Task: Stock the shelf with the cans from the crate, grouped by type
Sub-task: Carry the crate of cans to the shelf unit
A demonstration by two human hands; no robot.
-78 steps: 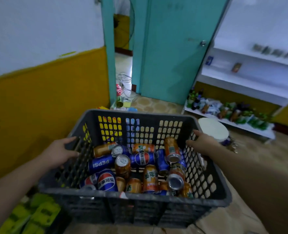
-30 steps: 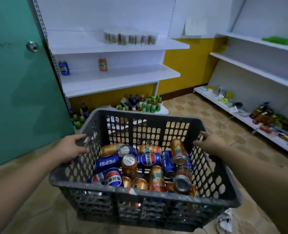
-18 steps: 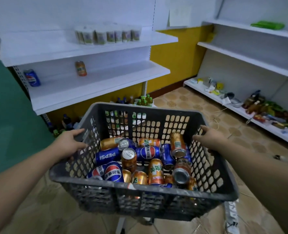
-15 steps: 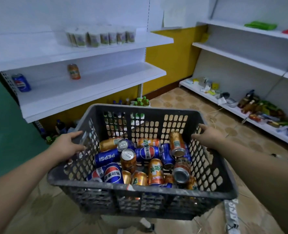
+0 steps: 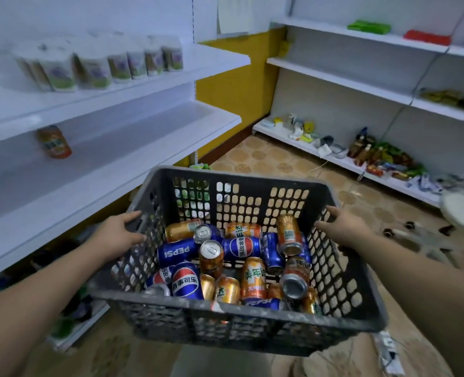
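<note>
Crate between left grip and right grip, near shelf edge

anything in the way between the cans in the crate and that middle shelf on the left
Nothing visible does. The stretch of middle shelf in view holds one orange can near its back wall, with open board beside it. The left hand and right hand grip the crate, so neither is free to lift the cans.

Grey slotted crate holds perhaps twenty jumbled blue and orange cans
</note>
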